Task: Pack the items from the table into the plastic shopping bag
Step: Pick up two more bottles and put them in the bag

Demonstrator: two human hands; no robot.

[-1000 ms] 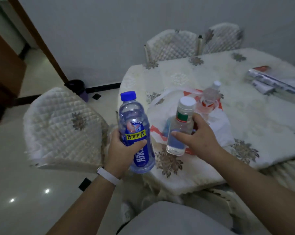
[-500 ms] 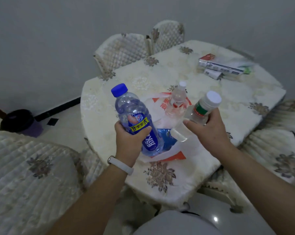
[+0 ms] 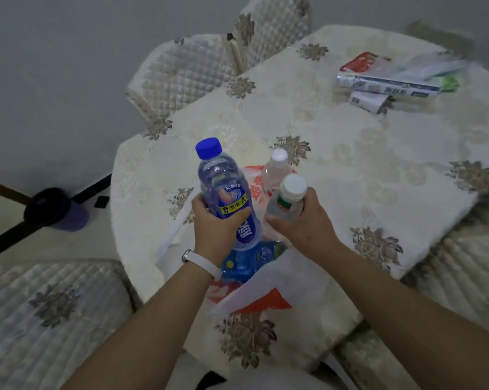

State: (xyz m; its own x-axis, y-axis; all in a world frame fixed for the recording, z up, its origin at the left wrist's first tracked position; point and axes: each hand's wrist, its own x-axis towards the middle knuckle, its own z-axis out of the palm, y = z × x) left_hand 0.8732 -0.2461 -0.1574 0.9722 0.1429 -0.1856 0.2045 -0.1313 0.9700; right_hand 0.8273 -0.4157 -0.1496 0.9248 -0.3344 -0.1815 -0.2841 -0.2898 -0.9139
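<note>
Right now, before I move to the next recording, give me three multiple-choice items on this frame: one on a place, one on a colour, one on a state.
1. Where do the boxes lie?
A. far right of the table
B. in the bag
C. on a chair

2. What colour is the cap on the bottle in the left hand?
A. white
B. blue
C. red

3. What is the right hand doing?
A. resting flat and empty
B. gripping a white-capped bottle
C. pulling a bag handle

Answers:
1 A, they lie on the cloth of the table, away from the bag.
2 B, the blue-capped bottle shows it.
3 B, its fingers wrap the white-capped bottle.
</note>
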